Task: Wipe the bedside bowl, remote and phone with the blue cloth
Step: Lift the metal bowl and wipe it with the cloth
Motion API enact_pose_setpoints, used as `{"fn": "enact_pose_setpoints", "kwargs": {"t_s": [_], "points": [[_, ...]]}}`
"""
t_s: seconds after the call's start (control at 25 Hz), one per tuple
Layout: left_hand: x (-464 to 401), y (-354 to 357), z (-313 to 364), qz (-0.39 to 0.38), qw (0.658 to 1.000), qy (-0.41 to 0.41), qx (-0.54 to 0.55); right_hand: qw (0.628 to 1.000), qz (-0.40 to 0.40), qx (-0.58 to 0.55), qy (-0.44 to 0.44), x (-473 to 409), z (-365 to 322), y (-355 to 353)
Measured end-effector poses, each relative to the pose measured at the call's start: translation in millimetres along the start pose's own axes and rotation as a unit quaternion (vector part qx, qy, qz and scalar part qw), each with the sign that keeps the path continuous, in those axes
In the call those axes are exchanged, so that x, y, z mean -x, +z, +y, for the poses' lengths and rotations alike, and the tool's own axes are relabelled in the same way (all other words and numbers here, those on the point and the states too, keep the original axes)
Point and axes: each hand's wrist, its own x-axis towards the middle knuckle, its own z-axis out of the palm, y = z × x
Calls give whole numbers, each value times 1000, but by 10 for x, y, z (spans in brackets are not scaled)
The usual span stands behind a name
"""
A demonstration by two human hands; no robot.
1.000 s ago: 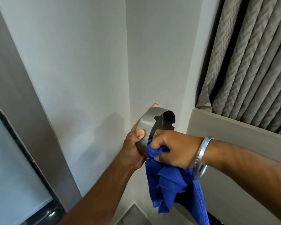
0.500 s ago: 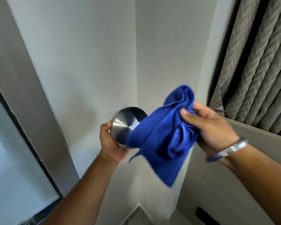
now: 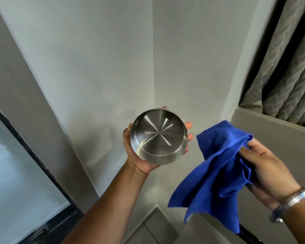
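While the left hand (image 3: 139, 155) cups the steel bowl (image 3: 159, 136) at the centre of the frame, its flat underside facing the camera, the right hand (image 3: 269, 171) at lower right clutches the blue cloth (image 3: 217, 169), just beside the bowl and not touching it.

Your left hand (image 3: 139, 155) is mostly hidden behind the bowl (image 3: 158, 136); only the fingertips (image 3: 188, 125) peek past its rim. You see the bowl's flat base alone, so its inside is out of sight. The blue cloth (image 3: 217, 175) covers your right palm and part of the thumb. The curtain (image 3: 287, 71) is blurred and cut by the right edge.
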Motion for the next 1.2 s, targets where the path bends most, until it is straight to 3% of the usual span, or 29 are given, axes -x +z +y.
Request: {"fn": "enact_pose_setpoints", "kwargs": {"t_s": [0.12, 0.28, 0.44, 0.56, 0.68, 0.84, 0.96, 1.08, 1.2], "points": [[-50, -25, -123, -54, 995, -38, 80, 999, 40, -19, 22, 38, 127, -48], [-143, -268, -208, 20, 990, -45, 130, 992, 106, -47, 47, 53, 302, -152], [-221, -577, -284, 39, 990, -80, 112, 947, 248, -200, 45, 69, 575, -387], [-241, -880, -484, 80, 984, -129, 89, 897, 277, -332, 96, 317, 1156, -525], [-149, -1275, -836, 165, 969, -179, 46, 868, 315, -354, 145, 566, 1608, -625], [115, -1904, -1493, 249, 932, -256, -54, 854, 400, -324, 72, 818, 2015, -964], [340, -2392, -2114, 296, 875, -334, -189, 838, 398, -345, 144, 1052, 2481, -1400], [603, -2984, -2795, 318, 819, -355, -320, 865, 412, -194, 212, 1271, 3037, -1924], [869, -3635, -3490, 323, 766, -352, -429, 878, 422, 15, 225, 1410, 3517, -2272]]}}
